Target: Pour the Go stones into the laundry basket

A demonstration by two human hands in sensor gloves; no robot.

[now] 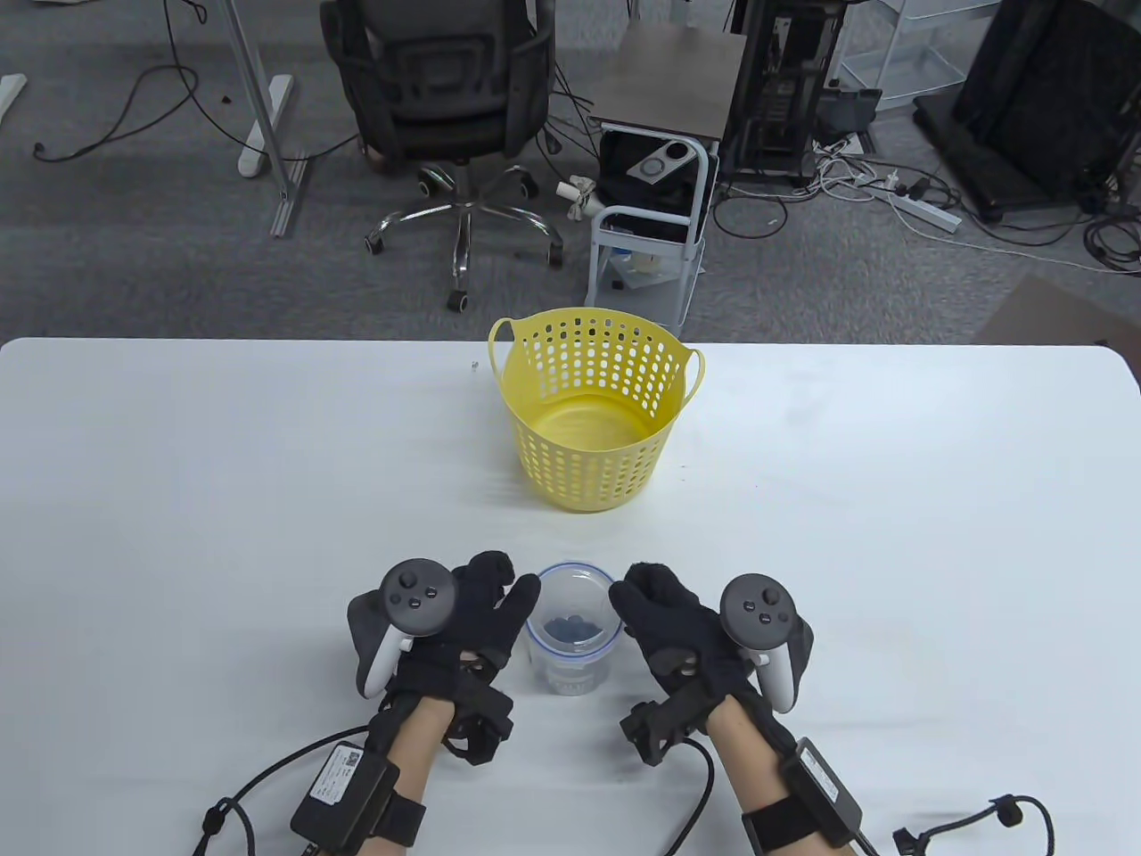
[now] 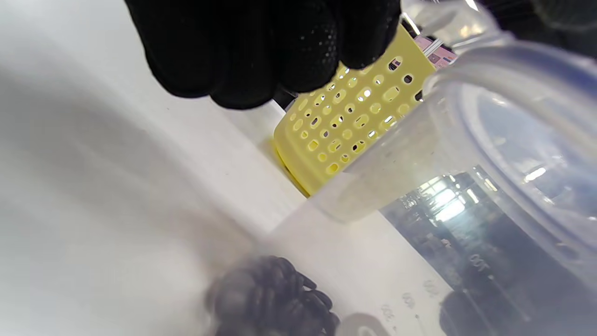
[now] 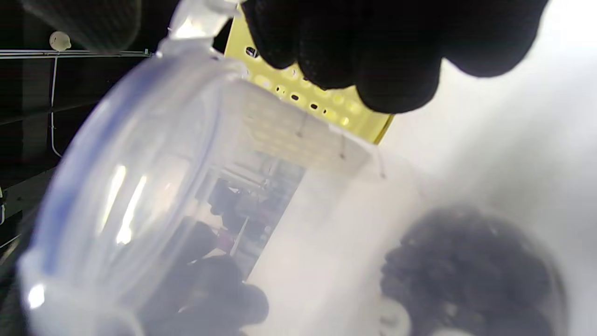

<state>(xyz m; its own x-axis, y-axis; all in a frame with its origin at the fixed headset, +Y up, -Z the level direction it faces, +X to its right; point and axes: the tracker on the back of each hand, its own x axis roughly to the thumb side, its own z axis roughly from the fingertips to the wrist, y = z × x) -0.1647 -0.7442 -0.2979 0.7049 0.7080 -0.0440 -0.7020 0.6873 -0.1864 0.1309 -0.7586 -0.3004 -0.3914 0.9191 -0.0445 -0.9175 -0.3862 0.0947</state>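
Observation:
A clear plastic container [image 1: 571, 660] with a blue-rimmed clear lid stands on the white table [image 1: 178, 499] near the front, with dark Go stones [image 1: 572, 628] in its bottom. My left hand [image 1: 508, 584] is just left of its rim and my right hand [image 1: 635, 584] just right of it. Both are open and neither grips it. The yellow perforated laundry basket [image 1: 591, 419] stands upright and empty behind the container. The left wrist view shows my fingers [image 2: 261, 51], the basket [image 2: 345, 126], the container [image 2: 466, 186] and the stones [image 2: 275, 298]. The right wrist view shows my fingers [image 3: 387, 46], the container [image 3: 186, 186] and the stones [image 3: 466, 270].
A tiny object [image 1: 473, 365] lies on the table left of the basket. Beyond the far table edge are an office chair [image 1: 455, 107] and a small cart [image 1: 655, 178]. Cables run from my wrists over the front edge.

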